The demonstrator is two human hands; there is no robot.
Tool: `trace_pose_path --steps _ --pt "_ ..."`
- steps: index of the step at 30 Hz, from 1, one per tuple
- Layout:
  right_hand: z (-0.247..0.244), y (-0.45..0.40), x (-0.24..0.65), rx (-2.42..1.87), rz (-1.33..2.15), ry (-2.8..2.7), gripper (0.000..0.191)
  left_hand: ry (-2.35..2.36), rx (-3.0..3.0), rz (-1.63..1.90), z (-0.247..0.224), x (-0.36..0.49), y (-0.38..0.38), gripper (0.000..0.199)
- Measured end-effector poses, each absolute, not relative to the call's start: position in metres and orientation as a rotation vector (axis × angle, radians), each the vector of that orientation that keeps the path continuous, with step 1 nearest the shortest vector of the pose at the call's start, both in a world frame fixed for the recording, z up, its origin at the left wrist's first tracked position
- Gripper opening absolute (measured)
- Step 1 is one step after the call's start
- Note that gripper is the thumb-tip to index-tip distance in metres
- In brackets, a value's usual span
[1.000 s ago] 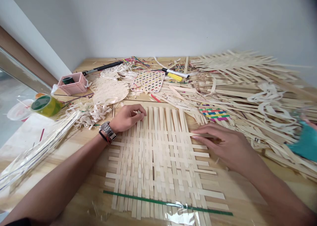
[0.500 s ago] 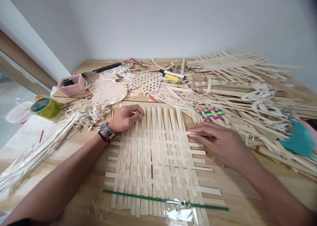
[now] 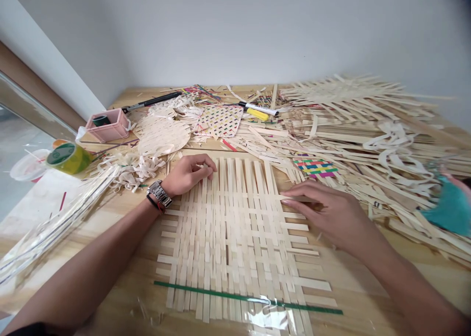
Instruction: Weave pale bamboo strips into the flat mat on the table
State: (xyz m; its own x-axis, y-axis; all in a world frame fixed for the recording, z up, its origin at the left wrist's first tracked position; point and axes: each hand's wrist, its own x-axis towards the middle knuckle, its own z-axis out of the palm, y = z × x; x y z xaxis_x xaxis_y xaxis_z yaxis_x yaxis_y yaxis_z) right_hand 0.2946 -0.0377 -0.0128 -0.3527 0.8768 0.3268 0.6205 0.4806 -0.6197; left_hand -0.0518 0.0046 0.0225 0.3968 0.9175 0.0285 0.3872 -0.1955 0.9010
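A woven mat of pale, flat bamboo strips [image 3: 239, 238] lies on the table in front of me, its upright strips loose and slightly fanned at the far end. Between thumb and fingertips, my right hand [image 3: 327, 211] pinches the right end of a crosswise bamboo strip [image 3: 263, 196] near the top of the weave. My left hand [image 3: 189, 174] rests at the mat's upper left corner, fingers curled and closed against the outer upright strips; what they grip is hidden. Across the near end runs a thin green strip [image 3: 221, 294], with shiny clear tape close by.
Loose bamboo strips [image 3: 342, 135] pile up at the back right. A small colourful woven piece [image 3: 315, 167] lies beyond my right hand. At left are a pink basket [image 3: 107, 127], a yellow-green tape roll [image 3: 68, 158] and a bundle of thin strips [image 3: 69, 213]. Markers [image 3: 257, 111] lie behind.
The whole view has shifted very slightly, with things appearing a little further right. Both hands keep practically the same positions on the mat, and the right hand still pinches the strip's end.
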Motion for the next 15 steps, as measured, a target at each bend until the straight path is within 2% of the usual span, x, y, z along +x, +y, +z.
trace_pose_path --steps 7,15 --pt "-0.0115 -0.0382 0.2948 -1.239 0.514 -2.113 0.029 1.147 1.778 0.733 0.0226 -0.0519 0.0039 0.020" --pt "-0.0114 -0.0339 0.3036 -1.219 0.494 -2.161 0.025 1.153 1.781 0.733 0.0223 -0.0515 0.0044 0.021"
